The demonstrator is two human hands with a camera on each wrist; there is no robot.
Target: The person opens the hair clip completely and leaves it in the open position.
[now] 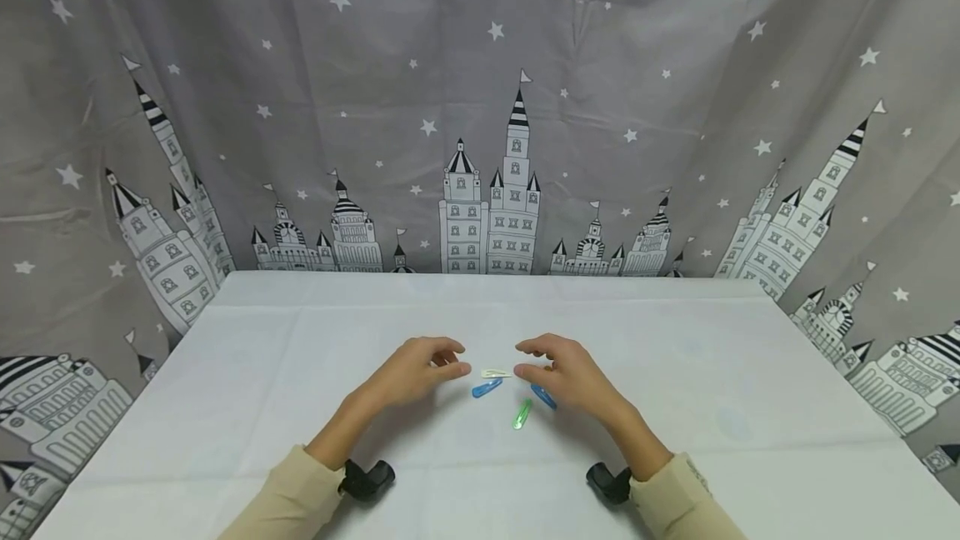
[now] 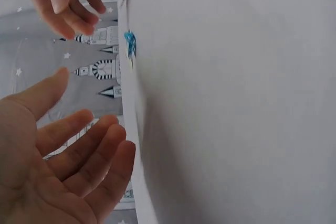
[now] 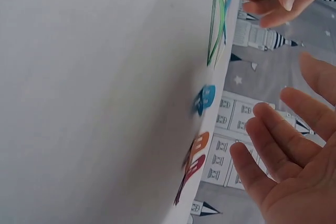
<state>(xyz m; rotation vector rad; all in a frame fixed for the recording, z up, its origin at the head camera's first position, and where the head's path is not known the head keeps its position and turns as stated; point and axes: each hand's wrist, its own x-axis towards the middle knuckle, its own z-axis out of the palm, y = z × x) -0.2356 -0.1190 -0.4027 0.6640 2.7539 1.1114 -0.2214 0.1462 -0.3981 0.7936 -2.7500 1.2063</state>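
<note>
Several snap hair clips lie on the white table between my hands. In the head view a white clip [image 1: 496, 373] is farthest back, with a blue clip [image 1: 487, 388] just in front of it. A second blue clip [image 1: 543, 396] lies partly behind my right hand [image 1: 566, 375], and a green clip [image 1: 522, 414] is nearest me. The right wrist view also shows an orange clip [image 3: 200, 143] and a dark red clip [image 3: 193, 171], which the right hand hides from the head camera. My left hand [image 1: 417, 371] hovers left of the clips, relaxed fingers spread. Neither hand holds anything.
The white cloth-covered table [image 1: 300, 407] shows faint fold lines. Behind it hangs a grey curtain [image 1: 420, 48] printed with castles and stars. Black wrist cameras are strapped at the left cuff [image 1: 367, 482] and the right cuff [image 1: 609, 484].
</note>
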